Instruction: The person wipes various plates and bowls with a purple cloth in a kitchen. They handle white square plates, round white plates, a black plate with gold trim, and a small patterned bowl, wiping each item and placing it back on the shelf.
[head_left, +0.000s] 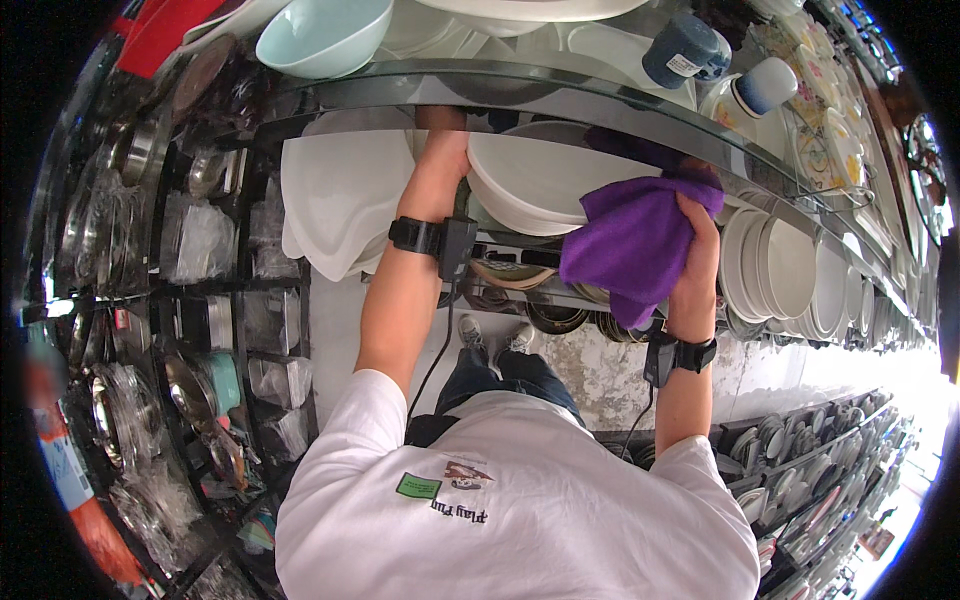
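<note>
My right hand (697, 240) grips a bunched purple cloth (634, 244), which hangs against the right side of a stack of white round dishes (536, 180). Part of that hand's far side is covered by the cloth and the glass edge above. At the left rim of the same stack is my left hand (450, 154), reaching in under the glass shelf. Its fingers are hidden, so its hold on the dishes cannot be made out. White angular plates (345, 195) lie stacked to the left of my left wrist.
Overhead runs a glass shelf edge (525, 86), carrying a pale blue bowl (330, 37) and a dark blue cup (681, 51). Stacked white plates (784, 266) stand to the right. A black rack (240, 315) of wrapped wares is at left. Lower shelves hold dark bowls (556, 316).
</note>
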